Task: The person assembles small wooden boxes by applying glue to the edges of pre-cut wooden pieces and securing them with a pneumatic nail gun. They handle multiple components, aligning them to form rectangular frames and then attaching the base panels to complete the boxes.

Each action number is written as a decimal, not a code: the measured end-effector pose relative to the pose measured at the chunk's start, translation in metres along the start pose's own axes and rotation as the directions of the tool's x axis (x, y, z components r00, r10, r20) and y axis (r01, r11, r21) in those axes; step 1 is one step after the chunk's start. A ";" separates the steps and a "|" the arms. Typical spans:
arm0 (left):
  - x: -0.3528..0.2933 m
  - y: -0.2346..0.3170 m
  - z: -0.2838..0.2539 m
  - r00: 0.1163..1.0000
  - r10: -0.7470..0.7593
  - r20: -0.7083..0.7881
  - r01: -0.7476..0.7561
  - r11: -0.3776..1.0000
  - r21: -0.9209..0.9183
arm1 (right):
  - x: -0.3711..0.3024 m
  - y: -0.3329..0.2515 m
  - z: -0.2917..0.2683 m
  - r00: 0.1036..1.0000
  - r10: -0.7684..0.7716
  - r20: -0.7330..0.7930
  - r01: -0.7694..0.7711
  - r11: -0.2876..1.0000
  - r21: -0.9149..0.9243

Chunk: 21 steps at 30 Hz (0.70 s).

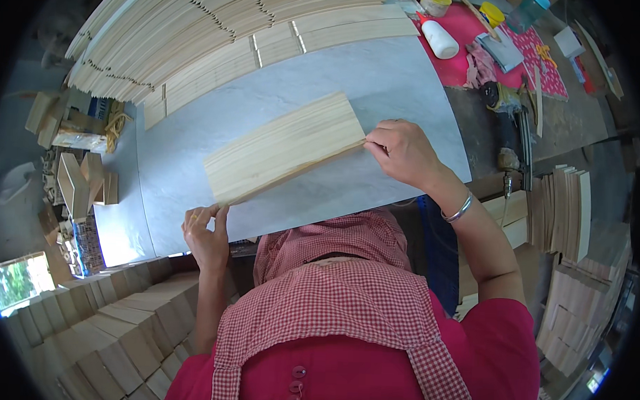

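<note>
A pale, flat wooden board [286, 146] lies at a slant on the grey marbled tabletop, its right end farther from me than its left. Along its near side runs a darker brownish edge, which could be a thin strip against it; I cannot tell. My left hand [207, 238] pinches the near left corner between thumb and fingers. At the near right corner my right hand [405, 152], with a silver bangle at the wrist, is closed on the same edge with its fingertips.
Long notched wooden slats [199, 33] are stacked along the table's far side. A white glue bottle [440, 39] lies on red cloth at the far right, near a pneumatic nail gun [507, 129]. Stacked wooden blocks [118, 341] fill the lower left; boards [563, 208] stand at right.
</note>
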<state>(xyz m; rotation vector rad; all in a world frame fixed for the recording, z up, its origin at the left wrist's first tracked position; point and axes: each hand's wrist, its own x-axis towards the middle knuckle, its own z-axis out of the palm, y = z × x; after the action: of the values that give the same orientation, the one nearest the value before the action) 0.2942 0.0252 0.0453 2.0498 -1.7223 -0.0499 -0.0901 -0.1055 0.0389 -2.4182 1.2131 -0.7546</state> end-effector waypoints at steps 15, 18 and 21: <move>0.096 0.160 0.041 0.779 0.590 0.212 -0.565 0.807 -0.171 | 0.053 0.011 0.025 0.912 0.361 -0.196 -0.288 0.901 0.325; 0.103 0.169 0.066 0.776 0.593 0.217 -0.564 0.805 -0.182 | 0.060 0.009 0.034 0.897 0.396 -0.196 -0.312 0.882 0.353; 0.107 0.167 0.078 0.769 0.587 0.254 -0.550 0.809 -0.207 | 0.063 0.005 0.038 0.885 0.419 -0.202 -0.338 0.878 0.339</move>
<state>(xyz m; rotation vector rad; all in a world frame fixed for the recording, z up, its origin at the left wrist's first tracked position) 0.1383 -0.1185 0.0644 1.4013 -2.4096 -0.2855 -0.0398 -0.1575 0.0251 -1.7969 1.4998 -1.0726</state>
